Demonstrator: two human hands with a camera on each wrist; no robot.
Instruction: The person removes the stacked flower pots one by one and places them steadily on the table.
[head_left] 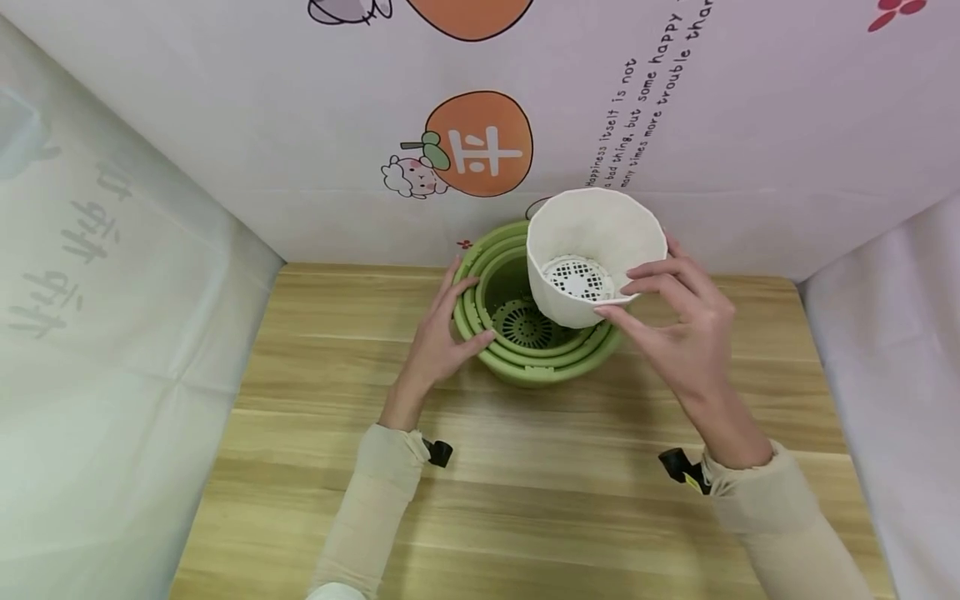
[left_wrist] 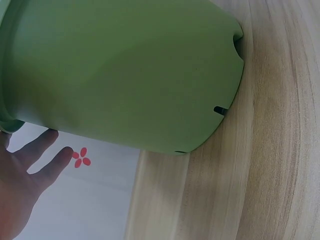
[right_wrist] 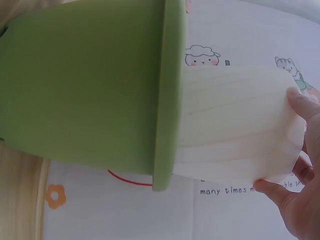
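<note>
A stack of nested green flowerpots (head_left: 540,371) stands upright on the wooden table, a slotted drain base (head_left: 527,323) showing inside the innermost one. At its left side, my left hand (head_left: 442,337) holds the rim, with thumb and a fingertip over the edge; in the left wrist view, other fingers (left_wrist: 42,150) spread beside the pot wall. My right hand (head_left: 686,321) pinches the rim of a white flowerpot (head_left: 592,221), tilted over the right part of the green opening. Its perforated bottom shows. In the right wrist view, the white pot's lower end is hidden behind the green rim.
A white printed cloth (head_left: 337,167) hangs close behind the pots, and pale cloth walls (head_left: 135,275) flank the left and right sides. The wooden tabletop (head_left: 540,517) extends toward me. A small black camera (head_left: 437,452) sits at the left wrist.
</note>
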